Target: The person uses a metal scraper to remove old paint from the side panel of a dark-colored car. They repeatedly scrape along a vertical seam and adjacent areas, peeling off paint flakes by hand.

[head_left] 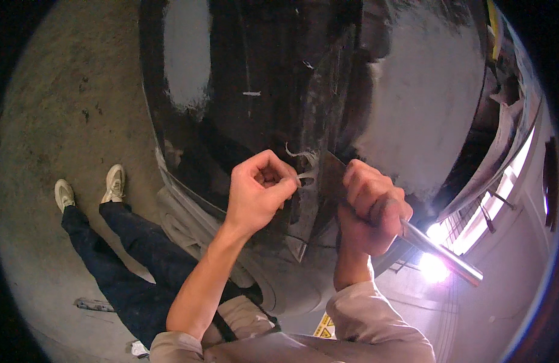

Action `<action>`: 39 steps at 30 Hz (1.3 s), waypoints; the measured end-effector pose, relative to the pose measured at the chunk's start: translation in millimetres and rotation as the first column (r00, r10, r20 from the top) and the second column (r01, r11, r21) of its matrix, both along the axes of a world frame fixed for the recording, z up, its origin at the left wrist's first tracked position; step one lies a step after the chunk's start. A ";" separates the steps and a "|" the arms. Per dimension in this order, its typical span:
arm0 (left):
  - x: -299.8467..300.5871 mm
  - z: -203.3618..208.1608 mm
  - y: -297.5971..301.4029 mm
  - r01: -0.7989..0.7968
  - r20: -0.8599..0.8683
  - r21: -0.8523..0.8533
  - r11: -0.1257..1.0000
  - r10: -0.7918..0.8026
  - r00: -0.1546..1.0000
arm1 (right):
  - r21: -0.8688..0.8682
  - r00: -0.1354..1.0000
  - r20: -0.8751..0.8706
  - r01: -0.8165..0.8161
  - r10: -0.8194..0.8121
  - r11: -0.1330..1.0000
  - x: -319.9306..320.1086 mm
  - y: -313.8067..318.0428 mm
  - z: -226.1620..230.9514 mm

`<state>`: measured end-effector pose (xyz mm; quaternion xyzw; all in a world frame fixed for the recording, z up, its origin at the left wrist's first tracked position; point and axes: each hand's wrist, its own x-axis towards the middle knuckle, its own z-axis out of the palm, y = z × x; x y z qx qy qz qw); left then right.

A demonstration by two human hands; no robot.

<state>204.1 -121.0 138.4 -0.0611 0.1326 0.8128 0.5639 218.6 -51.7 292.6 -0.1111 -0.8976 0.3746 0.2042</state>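
Note:
A dark car body panel (231,133), scuffed and partly coated in grey, lies under both hands. My left hand (258,190) is closed in a pinch, thumb against forefinger, at a thin pale strip (307,176) that comes off the panel's middle ridge. Beside it a curled pale shred (299,152) lies on the surface. My right hand (373,206) is wrapped round a tool with a shiny metal tube handle (443,252), which sticks out to the lower right. A thin, blade-like tip (335,161) shows beyond its fingers, close to the ridge; the tool's exact kind is unclear.
Grey patches (424,103) cover parts of the panel. At the right, bodywork edges (509,133) stand beside a bright lamp (435,266) and a pale wall. My legs (128,242) are on the concrete floor (55,133) at left, near a dark flat piece (94,304).

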 end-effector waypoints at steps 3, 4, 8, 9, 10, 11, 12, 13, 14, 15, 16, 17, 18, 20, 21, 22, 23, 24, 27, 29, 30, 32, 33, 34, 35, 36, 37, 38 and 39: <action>3.0 -3.8 0.4 -0.020 0.043 0.032 0.999 0.018 0.999 | 0.048 1.000 0.007 0.005 -0.006 0.999 4.8 0.9 -3.9; 4.3 -3.9 0.5 -0.009 0.034 0.036 0.999 0.008 0.999 | 0.035 1.000 0.001 0.015 -0.016 0.999 8.8 -1.4 -3.2; 5.3 -8.7 -2.0 -0.010 -0.030 0.015 1.000 0.011 0.999 | 0.022 0.999 0.036 0.037 -0.038 0.999 24.6 -10.5 -3.7; 4.4 -8.5 -3.4 -0.009 -0.042 0.004 1.000 0.009 0.999 | 0.013 0.998 0.060 0.020 -0.021 1.000 26.6 -11.9 -2.7; 3.4 -7.5 -4.2 0.008 -0.044 0.003 1.000 -0.008 0.999 | 0.008 0.997 0.071 0.010 -0.011 1.000 27.7 -12.6 -2.1; 2.8 -4.4 -5.2 0.019 -0.033 -0.003 1.000 -0.019 0.999 | 0.014 0.996 0.090 0.023 -0.025 1.000 28.0 -14.2 -1.7; 2.2 -1.8 -6.3 0.055 -0.017 -0.031 0.998 -0.056 0.998 | 0.005 0.993 0.105 0.054 -0.054 0.999 27.4 -14.8 -1.5; 1.8 2.3 -5.9 0.120 0.003 -0.054 0.991 -0.120 0.993 | -0.008 0.993 0.099 0.064 -0.063 0.998 25.7 -15.3 -0.7; 2.2 6.2 -5.8 0.102 -0.061 -0.058 0.993 -0.105 0.993 | -0.024 0.991 0.101 0.087 -0.084 0.996 23.6 -15.2 -0.3; 3.5 12.1 -4.7 0.001 -0.003 -0.041 0.999 -0.001 1.000 | -0.038 0.994 0.082 0.076 -0.073 0.996 20.8 -15.4 1.0; 5.8 18.0 -4.4 -0.024 0.030 -0.035 0.999 0.025 0.999 | -0.051 0.996 0.064 0.073 -0.069 0.996 18.7 -17.0 2.4; 5.6 18.4 -5.4 -0.043 0.029 -0.085 0.995 0.046 0.999 | -0.067 0.996 0.048 0.075 -0.072 0.995 15.3 -16.7 3.1; 6.4 19.8 -5.6 -0.047 0.007 -0.110 0.993 0.048 0.999 | -0.074 0.998 0.018 0.057 -0.055 0.996 12.2 -16.2 5.0; 7.3 22.5 -4.6 -0.097 -0.154 -0.187 0.978 0.068 0.986 | -0.094 0.998 -0.059 0.025 -0.030 0.995 5.2 -15.2 10.5; 7.9 25.2 -2.4 -0.146 -0.290 -0.223 0.964 0.078 0.954 | -0.039 1.000 -0.028 0.002 -0.003 0.999 1.1 -12.2 8.8; 8.5 27.8 -0.9 -0.208 -0.426 -0.240 0.948 0.089 0.900 | -0.025 1.000 -0.006 0.001 -0.001 1.000 -2.7 -10.2 9.0; 7.7 28.4 2.0 -0.250 -0.450 -0.242 0.937 0.120 0.885 | -0.018 1.000 0.017 -0.004 0.004 1.000 -6.6 -7.9 8.0; 7.1 29.7 3.3 -0.243 -0.434 -0.277 0.930 0.105 0.895 | -0.015 0.999 0.043 -0.010 0.011 1.000 -10.3 -5.8 6.9; 4.2 28.9 7.6 -0.222 -0.380 -0.287 0.932 0.103 0.919 | -0.009 0.999 0.011 -0.036 0.036 0.999 -18.4 -1.1 0.2; 4.0 27.6 8.0 -0.137 -0.295 -0.271 0.953 0.054 0.954 | 0.008 1.000 0.002 -0.024 0.024 1.000 -19.8 -0.6 -3.9; 4.2 26.5 7.6 -0.161 -0.282 -0.255 0.954 0.086 0.956 | 0.022 1.000 -0.009 -0.016 0.016 1.000 -19.2 -0.4 -6.5; 5.5 24.0 8.5 -0.173 -0.265 -0.241 0.955 0.107 0.958 | 0.033 1.000 -0.023 0.006 -0.005 0.999 -16.2 0.7 -9.7; 6.3 22.0 8.5 -0.170 -0.261 -0.237 0.956 0.106 0.960 | 0.034 0.999 -0.024 0.024 -0.023 0.999 -13.6 1.0 -10.3; 7.3 20.7 8.8 -0.150 -0.257 -0.234 0.961 0.087 0.962 | 0.029 0.998 -0.026 0.056 -0.055 0.998 -10.5 1.4 -10.0; 8.6 20.0 8.5 -0.125 -0.256 -0.228 0.966 0.064 0.965 | 0.040 0.999 0.000 0.049 -0.049 0.998 -7.0 1.1 -9.6; 9.5 19.4 8.7 -0.136 -0.246 -0.230 0.964 0.078 0.966 | 0.048 0.999 0.021 0.045 -0.046 0.998 -3.8 1.0 -8.6; 10.3 18.2 8.8 -0.156 -0.238 -0.236 0.959 0.099 0.966 | 0.039 0.998 0.041 0.039 -0.041 0.998 -0.7 1.2 -8.4; 10.8 17.5 8.6 -0.183 -0.237 -0.235 0.955 0.127 0.963 | 0.029 0.998 0.054 0.037 -0.039 0.999 2.1 0.5 -7.4; 11.3 16.5 7.5 -0.178 -0.256 -0.250 0.952 0.112 0.960 | 0.008 0.997 0.070 0.042 -0.042 0.999 4.7 -1.4 -5.8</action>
